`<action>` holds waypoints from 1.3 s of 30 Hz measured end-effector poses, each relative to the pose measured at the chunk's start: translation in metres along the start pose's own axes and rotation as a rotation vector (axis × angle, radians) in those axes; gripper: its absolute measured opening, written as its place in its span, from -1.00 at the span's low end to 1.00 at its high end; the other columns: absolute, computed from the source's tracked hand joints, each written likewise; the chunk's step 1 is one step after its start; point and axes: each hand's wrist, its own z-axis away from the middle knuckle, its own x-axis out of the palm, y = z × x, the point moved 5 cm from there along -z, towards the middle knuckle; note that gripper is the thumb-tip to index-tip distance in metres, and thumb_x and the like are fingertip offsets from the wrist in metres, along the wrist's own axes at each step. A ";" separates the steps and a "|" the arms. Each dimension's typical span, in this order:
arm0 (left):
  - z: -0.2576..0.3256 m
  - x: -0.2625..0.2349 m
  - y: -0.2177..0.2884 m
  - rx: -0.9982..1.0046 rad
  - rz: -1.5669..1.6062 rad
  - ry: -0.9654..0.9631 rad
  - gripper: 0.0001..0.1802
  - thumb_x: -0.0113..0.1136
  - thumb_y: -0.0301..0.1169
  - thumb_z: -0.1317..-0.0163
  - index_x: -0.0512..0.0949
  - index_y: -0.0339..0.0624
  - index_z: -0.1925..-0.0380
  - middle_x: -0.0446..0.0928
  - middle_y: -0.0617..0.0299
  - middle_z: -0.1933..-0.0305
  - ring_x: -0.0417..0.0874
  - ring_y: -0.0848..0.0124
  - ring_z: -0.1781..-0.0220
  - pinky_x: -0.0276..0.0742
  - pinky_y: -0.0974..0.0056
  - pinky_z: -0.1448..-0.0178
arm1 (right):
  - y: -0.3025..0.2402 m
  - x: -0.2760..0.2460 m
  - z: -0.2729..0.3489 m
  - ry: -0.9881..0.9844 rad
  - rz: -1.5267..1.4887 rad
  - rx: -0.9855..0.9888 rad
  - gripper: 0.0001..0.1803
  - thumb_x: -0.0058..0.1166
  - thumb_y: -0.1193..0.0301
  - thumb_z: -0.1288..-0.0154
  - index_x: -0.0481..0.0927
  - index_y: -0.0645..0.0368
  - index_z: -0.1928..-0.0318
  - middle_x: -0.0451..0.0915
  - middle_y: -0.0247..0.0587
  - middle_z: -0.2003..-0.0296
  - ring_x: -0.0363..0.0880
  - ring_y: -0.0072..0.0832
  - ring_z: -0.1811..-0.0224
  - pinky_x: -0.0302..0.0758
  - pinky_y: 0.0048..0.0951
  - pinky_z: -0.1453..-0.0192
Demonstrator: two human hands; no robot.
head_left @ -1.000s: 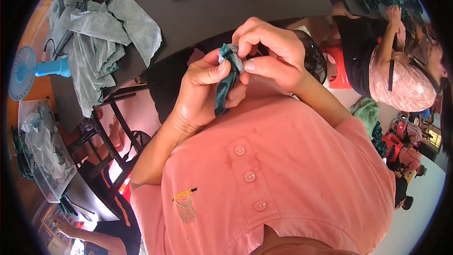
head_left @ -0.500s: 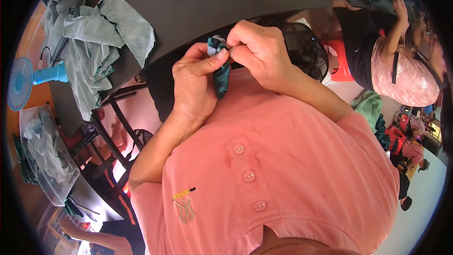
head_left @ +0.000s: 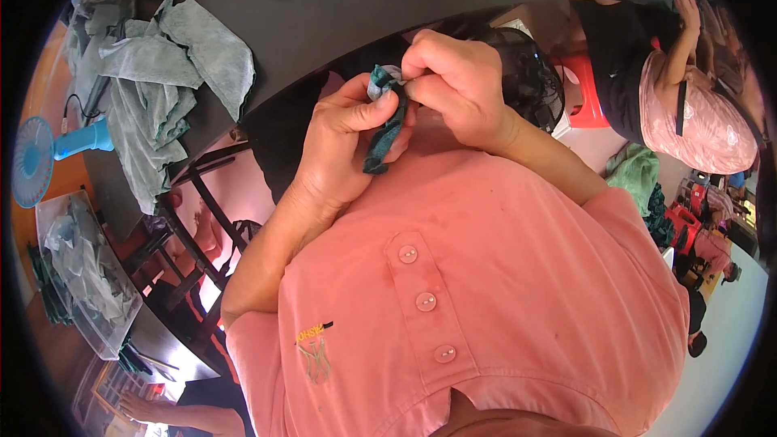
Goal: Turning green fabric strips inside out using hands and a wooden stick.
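A small piece of dark green velvety fabric point(head_left: 384, 139) is held up in front of my chest, near the table's edge. Its paler grey-green side shows at the top, where it is folded or bunched. My left hand point(head_left: 344, 125) is closed around it, the thumb pressing on its upper part. Beside it, my right hand point(head_left: 460, 85) pinches the upper edge of the same fabric between thumb and bent fingers. Whether anything small is between those fingertips is hidden. The fabric's lower end hangs loose below my left thumb.
Grey-green fabric pieces point(head_left: 162, 73) lie heaped on the dark table point(head_left: 356, 12), some hanging over its edge. A blue fan point(head_left: 81, 139) stands at the left, above a clear bin point(head_left: 89, 275). A black fan point(head_left: 530, 81) and a red stool point(head_left: 584, 89) are at the right, near another person point(head_left: 688, 117).
Both hands have shifted slightly to the right with the fabric. The fabric's top has turned and its lower end now swings toward the left.
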 end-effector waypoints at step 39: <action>0.019 0.016 -0.007 -0.137 -0.411 -0.050 -0.69 0.33 -0.53 0.01 0.67 -0.34 0.19 0.63 0.24 0.31 0.59 0.49 0.24 0.49 0.37 0.03 | -0.024 0.002 0.012 -0.369 -0.033 -0.436 -0.79 -0.02 0.71 0.09 0.50 0.25 0.36 0.47 -0.20 0.48 0.42 -0.29 0.52 0.34 -0.35 0.52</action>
